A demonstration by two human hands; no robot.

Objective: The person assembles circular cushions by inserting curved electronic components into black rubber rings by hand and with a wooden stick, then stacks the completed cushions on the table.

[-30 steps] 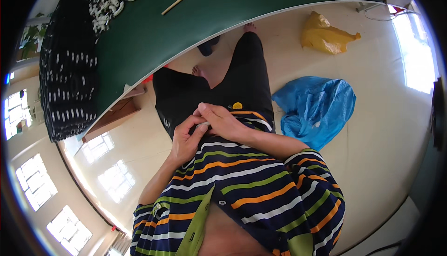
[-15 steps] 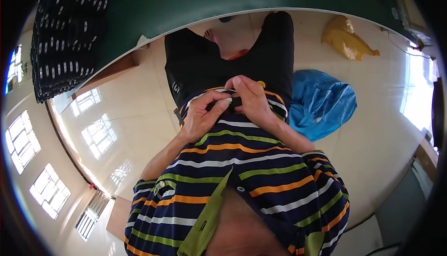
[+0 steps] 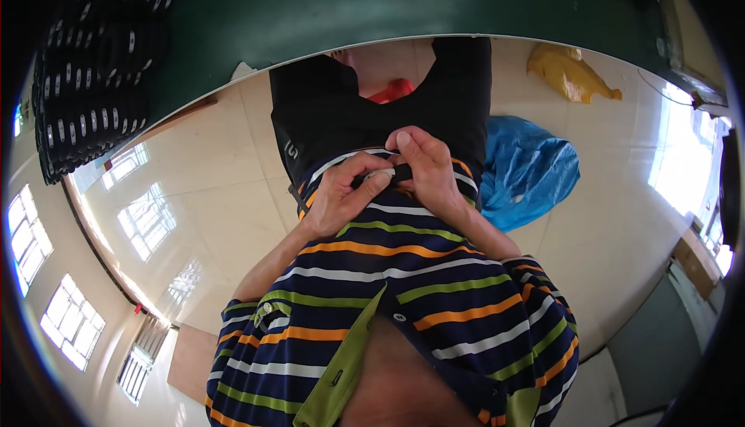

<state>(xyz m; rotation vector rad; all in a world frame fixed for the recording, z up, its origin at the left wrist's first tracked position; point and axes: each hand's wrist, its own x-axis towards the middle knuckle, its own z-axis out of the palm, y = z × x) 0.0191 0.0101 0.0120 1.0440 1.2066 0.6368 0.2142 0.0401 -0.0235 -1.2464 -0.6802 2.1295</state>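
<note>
Both hands meet at the person's waist, right over the bottom of the striped shirt (image 3: pixel 403 272). On the far left sits a dark crate (image 3: pixel 93 78) with rows of little white marks, on the green tabletop (image 3: pixel 349 0). Next comes the shiny tiled floor (image 3: pixel 178 194). Then the left hand (image 3: pixel 341 198) is curled up, and its thumb and fingers pinch a small black piece (image 3: pixel 384 177) with a pale end. That little piece lies flat between the two hands, just above the shirt's edge and in front of the black shorts (image 3: pixel 349 109). What it is exactly is too small to tell. The right hand (image 3: pixel 427 171) is curled too, and it grips the other end of the piece with its thumb on top. Farther right, a blue plastic bag (image 3: pixel 528 171) lies on the floor. A yellow bag (image 3: pixel 570 74) lies beyond it, close to the tabletop's edge.
</note>
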